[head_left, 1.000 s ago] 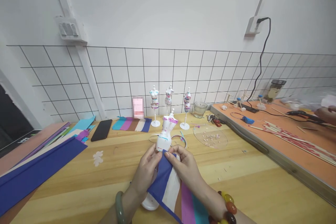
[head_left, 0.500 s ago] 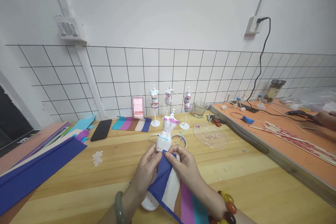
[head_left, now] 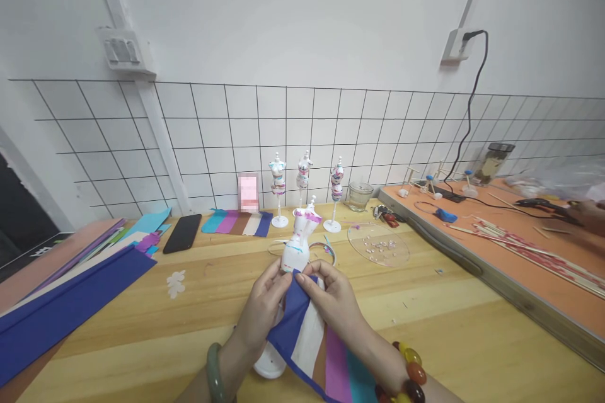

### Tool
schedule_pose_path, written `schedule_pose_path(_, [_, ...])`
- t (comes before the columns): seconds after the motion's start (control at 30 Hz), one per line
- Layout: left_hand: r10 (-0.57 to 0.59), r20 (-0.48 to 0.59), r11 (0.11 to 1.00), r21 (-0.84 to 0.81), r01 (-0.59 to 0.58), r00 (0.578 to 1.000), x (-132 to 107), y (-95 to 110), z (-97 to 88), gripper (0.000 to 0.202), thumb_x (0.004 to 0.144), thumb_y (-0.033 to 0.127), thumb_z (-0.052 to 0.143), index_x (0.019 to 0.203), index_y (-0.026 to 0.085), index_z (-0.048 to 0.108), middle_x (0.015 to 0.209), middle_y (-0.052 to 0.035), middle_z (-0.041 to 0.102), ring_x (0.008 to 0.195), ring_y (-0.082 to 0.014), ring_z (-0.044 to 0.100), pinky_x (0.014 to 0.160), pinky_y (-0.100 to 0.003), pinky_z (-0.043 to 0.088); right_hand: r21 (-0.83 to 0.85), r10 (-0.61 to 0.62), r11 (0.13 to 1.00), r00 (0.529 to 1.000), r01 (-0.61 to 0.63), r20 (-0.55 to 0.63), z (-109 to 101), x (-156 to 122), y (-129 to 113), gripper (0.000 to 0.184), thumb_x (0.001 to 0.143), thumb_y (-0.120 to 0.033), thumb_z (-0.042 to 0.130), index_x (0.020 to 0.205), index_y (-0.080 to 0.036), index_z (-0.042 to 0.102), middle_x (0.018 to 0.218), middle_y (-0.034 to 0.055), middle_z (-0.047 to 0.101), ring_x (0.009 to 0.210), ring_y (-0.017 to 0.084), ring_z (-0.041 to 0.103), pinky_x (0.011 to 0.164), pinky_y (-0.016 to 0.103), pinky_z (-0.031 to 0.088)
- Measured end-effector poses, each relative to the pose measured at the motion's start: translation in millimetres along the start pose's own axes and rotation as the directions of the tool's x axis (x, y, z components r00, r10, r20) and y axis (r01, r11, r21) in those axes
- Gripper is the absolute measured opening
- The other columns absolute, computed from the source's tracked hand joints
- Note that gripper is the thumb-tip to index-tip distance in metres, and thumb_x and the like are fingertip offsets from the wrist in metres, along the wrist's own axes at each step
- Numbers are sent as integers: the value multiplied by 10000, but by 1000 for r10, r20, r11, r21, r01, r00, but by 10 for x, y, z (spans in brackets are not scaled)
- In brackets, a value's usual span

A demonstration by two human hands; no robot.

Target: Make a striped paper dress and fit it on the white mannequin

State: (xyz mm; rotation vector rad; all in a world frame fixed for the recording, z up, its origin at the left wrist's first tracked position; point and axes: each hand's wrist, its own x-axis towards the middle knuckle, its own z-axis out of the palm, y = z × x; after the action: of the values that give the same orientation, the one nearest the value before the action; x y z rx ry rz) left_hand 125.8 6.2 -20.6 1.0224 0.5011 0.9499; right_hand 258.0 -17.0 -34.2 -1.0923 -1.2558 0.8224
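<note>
The small white mannequin (head_left: pixel 295 255) is held above the surface (head_left: pixel 189 327) between the two hands, and the striped sheet (head_left: pixel 307 340) is spread below the fingers, toward the person, with its blue corner brought to the mannequin's lower edge. The mannequin's long axis is leaned, from the round base at lower left to the neck at upper right. By the right hand (head_left: pixel 338 299), which is the nearer one to the sheet's main part, the blue corner is pinched between thumb and forefinger. By the left hand (head_left: pixel 258 312) the mannequin is grasped at its lower end, and the left thumb is placed just beside the same corner. The sheet is striped in blue, off-white, brown, purple and teal; whether it is made of paper or cloth cannot be told. The mannequin is trimmed with a purple frill at the bust and with a turquoise line around the body.
</note>
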Motion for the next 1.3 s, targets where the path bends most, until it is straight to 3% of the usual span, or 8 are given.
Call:
schedule_pose_path(0.27, [0, 0, 1000, 27, 0, 1000, -18, 16, 33, 323, 836, 249, 550, 1159, 248, 560, 1137, -27, 634, 1092, -167, 539, 979, -279, 341, -47, -19, 999, 1000, 19, 2, -8, 3, -13, 185, 753, -345, 609, 698, -180, 546, 643, -15, 560, 606, 133, 499, 586, 237, 389])
schedule_pose_path(0.5, [30, -5, 998, 62, -30, 1000, -2, 24, 43, 203, 781, 268, 613, 979, 223, 618, 962, -35, 685, 949, -190, 609, 836, -283, 446, -102, -48, 994, 999, 48, 1, -9, 5, -8, 167, 761, -334, 592, 703, -182, 552, 656, -6, 579, 629, 143, 519, 605, 244, 402])
schedule_pose_path(0.67, [78, -2, 993, 90, -77, 997, -7, 31, 59, 234, 772, 251, 626, 1005, 228, 619, 1018, -36, 676, 1012, -188, 582, 888, -277, 416, -147, -67, 987, 998, 66, -1, -16, -2, -9, 150, 762, -316, 585, 703, -182, 558, 648, -6, 580, 620, 145, 520, 598, 244, 401])
schedule_pose_path(0.9, [71, -24, 990, 122, -68, 997, -21, 30, 59, 306, 784, 256, 618, 1088, 220, 602, 1012, -43, 681, 969, -181, 594, 850, -260, 426, -180, -88, 980, 996, 86, -1, -21, -10, 8, 132, 765, -297, 581, 707, -179, 572, 660, -1, 593, 634, 149, 537, 613, 246, 411])
schedule_pose_path(1.1, [90, -74, 978, 197, -74, 993, -24, 28, 73, 294, 779, 292, 626, 1060, 208, 609, 907, -24, 692, 807, -144, 615, 743, -222, 444, -176, -94, 980, 996, 91, -6, -12, -14, 5, 139, 779, -304, 572, 713, -183, 571, 675, 2, 613, 651, 152, 559, 621, 243, 428])
schedule_pose_path(1.3, [114, -63, 980, 174, -101, 992, -14, -1, 71, 229, 781, 308, 617, 981, 197, 614, 929, -45, 694, 873, -186, 619, 785, -266, 439, -181, -98, 979, 995, 93, -18, 1, -22, 20, 133, 777, -304, 583, 710, -190, 575, 679, 1, 625, 657, 157, 572, 627, 248, 439])
